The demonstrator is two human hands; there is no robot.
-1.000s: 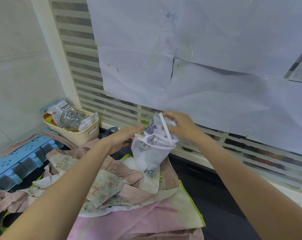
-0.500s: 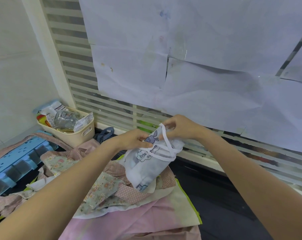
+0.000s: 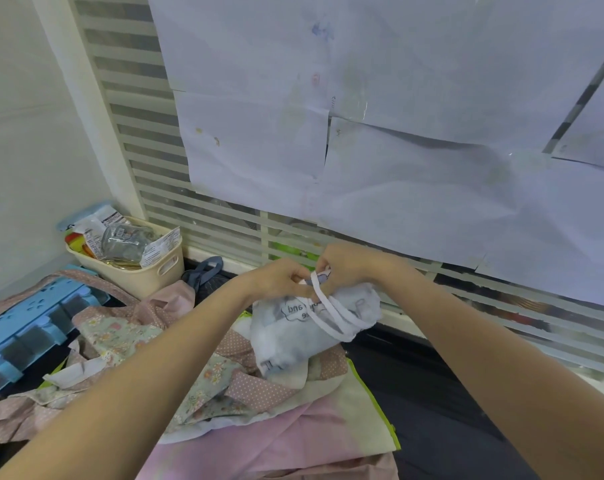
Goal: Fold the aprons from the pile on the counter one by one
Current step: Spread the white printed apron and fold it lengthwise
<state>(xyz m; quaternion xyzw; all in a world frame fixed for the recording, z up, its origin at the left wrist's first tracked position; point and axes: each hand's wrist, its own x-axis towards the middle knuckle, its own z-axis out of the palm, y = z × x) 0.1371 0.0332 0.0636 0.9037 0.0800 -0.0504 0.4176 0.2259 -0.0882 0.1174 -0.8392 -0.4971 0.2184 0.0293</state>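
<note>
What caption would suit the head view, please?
Both hands tie the white strap around a bundled white apron above the pile.

Two bare forearms, sleeveless from frame edge to wrist. Left grip [image 3: 279,280] and right grip [image 3: 345,263] bare as well: gloveless, ringless, with short plain nails; wrists unadorned.

The setting was a domestic utility corner. Left of the left hand [image 3: 279,278], a cream plastic basket [image 3: 148,271] held packets. Beyond both hands, white paper sheets [image 3: 397,116] covered a slatted window blind [image 3: 148,161]. Below lay a pile of patterned fabric aprons [image 3: 127,341].
</note>
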